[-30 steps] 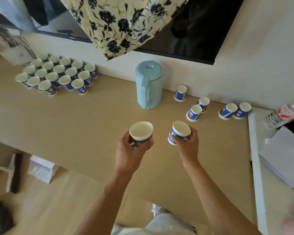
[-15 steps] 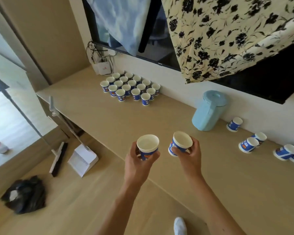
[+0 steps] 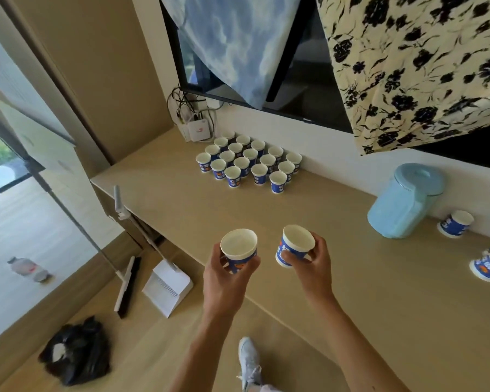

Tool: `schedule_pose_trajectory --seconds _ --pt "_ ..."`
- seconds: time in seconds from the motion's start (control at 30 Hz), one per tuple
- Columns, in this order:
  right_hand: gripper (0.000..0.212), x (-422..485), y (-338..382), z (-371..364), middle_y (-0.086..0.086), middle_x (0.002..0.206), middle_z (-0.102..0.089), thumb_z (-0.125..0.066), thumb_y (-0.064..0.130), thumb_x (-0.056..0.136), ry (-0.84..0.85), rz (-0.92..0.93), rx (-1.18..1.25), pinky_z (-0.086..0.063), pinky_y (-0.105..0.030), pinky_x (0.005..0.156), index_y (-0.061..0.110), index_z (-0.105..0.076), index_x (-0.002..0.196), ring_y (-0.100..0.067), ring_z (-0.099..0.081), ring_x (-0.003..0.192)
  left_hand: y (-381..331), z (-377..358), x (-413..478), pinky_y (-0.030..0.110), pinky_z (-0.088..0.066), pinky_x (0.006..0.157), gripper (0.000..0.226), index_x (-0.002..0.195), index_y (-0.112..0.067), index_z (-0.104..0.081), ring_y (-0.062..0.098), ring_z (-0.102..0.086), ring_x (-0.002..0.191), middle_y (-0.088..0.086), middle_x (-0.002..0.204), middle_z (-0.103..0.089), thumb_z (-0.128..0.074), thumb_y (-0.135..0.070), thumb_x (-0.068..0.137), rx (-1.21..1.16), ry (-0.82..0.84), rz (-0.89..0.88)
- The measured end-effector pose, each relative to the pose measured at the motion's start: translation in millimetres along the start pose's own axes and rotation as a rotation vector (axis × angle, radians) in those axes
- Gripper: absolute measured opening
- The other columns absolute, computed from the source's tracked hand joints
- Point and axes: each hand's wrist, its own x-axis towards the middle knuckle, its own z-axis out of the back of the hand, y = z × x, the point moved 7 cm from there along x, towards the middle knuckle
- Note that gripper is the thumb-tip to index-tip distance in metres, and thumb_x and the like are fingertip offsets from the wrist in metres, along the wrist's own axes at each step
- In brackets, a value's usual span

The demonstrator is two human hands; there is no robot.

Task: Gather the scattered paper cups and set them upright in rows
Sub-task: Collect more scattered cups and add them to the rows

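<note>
left hand [image 3: 227, 281] still grips one paper cup [image 3: 239, 250], right hand [image 3: 313, 267] a second cup [image 3: 294, 246], over the counter [image 3: 351, 292] edge; the rows [image 3: 249, 162] have come nearer, so placing likely follows.

Cannot read the print on the rowed cups [image 3: 241, 165] — too small, with back ones hidden behind the front. Cannot see the lower wall of the left cup [image 3: 239, 244] under the left hand [image 3: 224, 281], nor of the right cup [image 3: 297, 241] under the right hand [image 3: 316, 267]. Cannot see the edge cups [image 3: 485, 268] whole — cut by the right border.
</note>
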Motion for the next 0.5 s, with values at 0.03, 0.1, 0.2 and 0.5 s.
schedule_pose_trajectory --seconds 0.03,0.1,0.2,0.5 --pt "0.061 10.7 -5.1 -8.6 0.015 0.111 -0.068 -0.083 0.028 0.059 -0.006 -0.012 0.008 -0.058 -0.029 0.083 0.032 -0.060 0.116 -0.007 -0.067 0.103 1.9 1.7 14.2 0.024 -0.054 0.077 0.046 0.108 -0.036 -0.065 0.004 -0.069 0.093 -0.015 0.098 -0.073 -0.087 -0.027 0.070 0.014 0.005 0.001" --pt "0.061 37.6 -16.3 -28.2 0.016 0.110 -0.068 -0.084 0.028 0.058 -0.026 -0.038 0.028 -0.056 -0.027 0.082 0.034 -0.060 0.114 -0.005 -0.067 0.102 4.2 5.3 47.4 0.020 -0.051 0.075 0.046 0.107 -0.039 -0.064 0.000 -0.068 0.092 -0.019 0.097 -0.072 -0.087 -0.029 0.069 0.058 0.006 -0.001" --pt "0.061 76.7 -26.8 -59.1 0.013 0.112 -0.067 -0.084 0.024 0.060 -0.052 -0.062 0.052 -0.055 -0.022 0.078 0.032 -0.059 0.115 -0.007 -0.066 0.103 3.6 13.5 97.4 0.023 -0.054 0.077 0.048 0.108 -0.038 -0.064 0.003 -0.069 0.095 -0.017 0.099 -0.072 -0.088 -0.030 0.068 0.105 0.009 0.006" --pt "0.064 152.9 -34.0 -131.9 0.008 0.114 -0.066 -0.085 0.027 0.059 -0.079 -0.092 0.043 -0.054 -0.013 0.073 0.029 -0.059 0.117 -0.005 -0.066 0.101 -5.4 11.8 214.9 0.035 -0.058 0.086 0.049 0.109 -0.034 -0.064 0.013 -0.069 0.101 -0.012 0.103 -0.073 -0.084 -0.034 0.063 0.144 0.077 0.040"
